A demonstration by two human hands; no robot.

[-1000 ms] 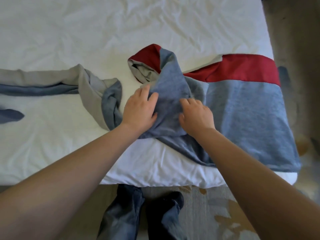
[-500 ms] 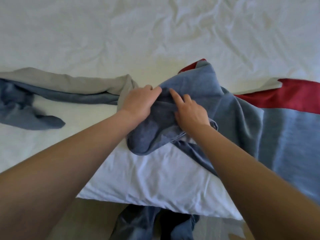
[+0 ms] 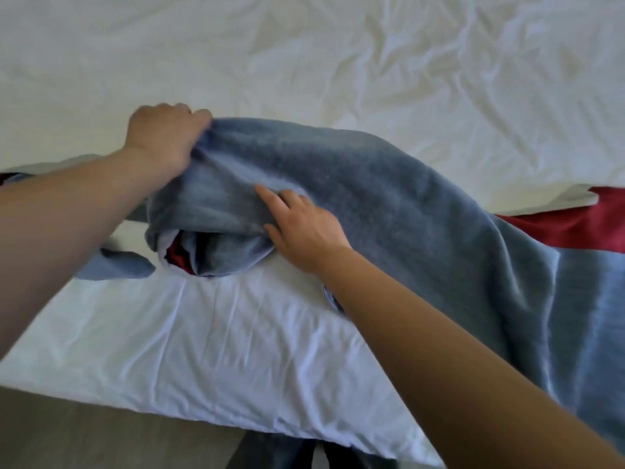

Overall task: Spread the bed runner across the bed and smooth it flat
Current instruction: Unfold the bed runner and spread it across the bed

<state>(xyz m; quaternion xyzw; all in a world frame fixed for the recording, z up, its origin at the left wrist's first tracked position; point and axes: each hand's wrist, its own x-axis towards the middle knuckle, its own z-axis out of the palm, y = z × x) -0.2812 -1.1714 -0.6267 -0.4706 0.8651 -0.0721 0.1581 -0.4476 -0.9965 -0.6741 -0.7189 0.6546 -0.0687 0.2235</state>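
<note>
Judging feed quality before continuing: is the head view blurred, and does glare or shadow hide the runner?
Head view: slight motion blur on the left hand gripping the bed runner; right hand on it sharper; soft light, mild sheen at the runner's right, no hard shadows.

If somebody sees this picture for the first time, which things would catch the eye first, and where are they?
First, the blue-grey runner, bunched in a raised roll across the middle of the white bed, with its red band lying flat at the right. Next, the left grip clutches the roll's upper left edge, and the right grip rests on its near side.
</note>
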